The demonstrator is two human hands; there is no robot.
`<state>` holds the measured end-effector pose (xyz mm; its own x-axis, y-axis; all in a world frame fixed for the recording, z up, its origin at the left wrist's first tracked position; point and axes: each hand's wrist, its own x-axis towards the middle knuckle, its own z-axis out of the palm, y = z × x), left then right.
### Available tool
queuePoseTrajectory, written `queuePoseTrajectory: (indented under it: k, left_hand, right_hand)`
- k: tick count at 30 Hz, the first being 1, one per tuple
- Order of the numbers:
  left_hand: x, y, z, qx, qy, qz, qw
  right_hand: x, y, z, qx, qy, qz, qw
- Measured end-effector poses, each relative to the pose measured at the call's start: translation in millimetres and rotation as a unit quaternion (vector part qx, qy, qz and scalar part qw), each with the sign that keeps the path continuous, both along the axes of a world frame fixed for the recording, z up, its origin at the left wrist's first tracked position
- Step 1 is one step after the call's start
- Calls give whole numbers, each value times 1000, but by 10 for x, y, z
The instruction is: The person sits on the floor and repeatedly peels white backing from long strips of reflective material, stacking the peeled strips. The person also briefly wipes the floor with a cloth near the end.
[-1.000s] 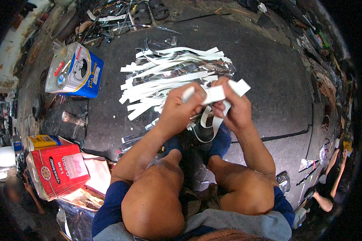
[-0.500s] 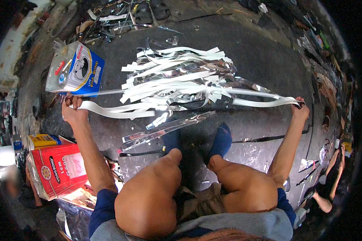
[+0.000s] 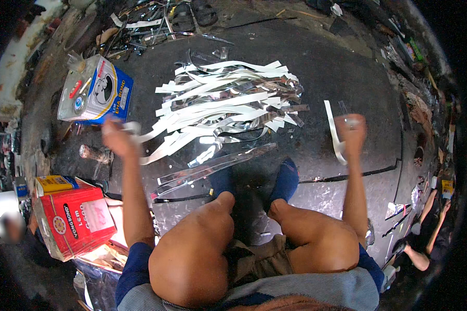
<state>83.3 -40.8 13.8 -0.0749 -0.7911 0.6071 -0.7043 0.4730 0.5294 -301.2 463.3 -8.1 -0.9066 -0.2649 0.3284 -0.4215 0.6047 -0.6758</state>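
Observation:
My left hand (image 3: 118,137), smeared by motion, is closed on white strips that curve away toward the left side of the pile. To the right of the pile, my right hand (image 3: 351,132) is closed around a narrow white strip (image 3: 331,124). This strip bends down below the hand, and a shiny clear end pokes up beside it. Between the two hands lies a pile of white and silvery strips (image 3: 223,98), roughly parallel and running left to right. Two long clear strips (image 3: 218,165) lie on the near side of the pile, by my left foot.
A blue and white can (image 3: 101,90) stands behind my left hand. Nearer lies a brownish, bottle-like object (image 3: 94,153). A red can (image 3: 75,223) is by my left forearm. Scraps (image 3: 166,26) lie at the far left; another person's arms (image 3: 425,243) show at right.
Both hands have come inward from a wide spread. The strips held stretched across the pile have come off its middle; the right-hand strip now hangs apart from the pile.

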Motion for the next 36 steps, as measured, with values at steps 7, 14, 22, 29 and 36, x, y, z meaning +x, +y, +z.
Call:
queuePoseTrajectory:
  k: [7,14,22,29,36]
  left_hand:
    - [-1170,2366,-351,359,-9,-430,828]
    - [-1035,2544,-657,343,-105,-544,759]
    - [-1068,2493,-656,408,-125,-504,751]
    - [-1129,2527,-530,416,-128,-533,726]
    - [-1551,2394,182,447,-34,-523,725]
  right_hand:
    - [1057,-680,-835,254,-142,315,904]
    - [929,-465,-1030,276,-44,337,899]
    - [912,-447,-1053,340,-12,427,838]
    - [920,-499,-982,213,-33,383,898]
    - [1097,-1163,232,-149,-421,256,858]
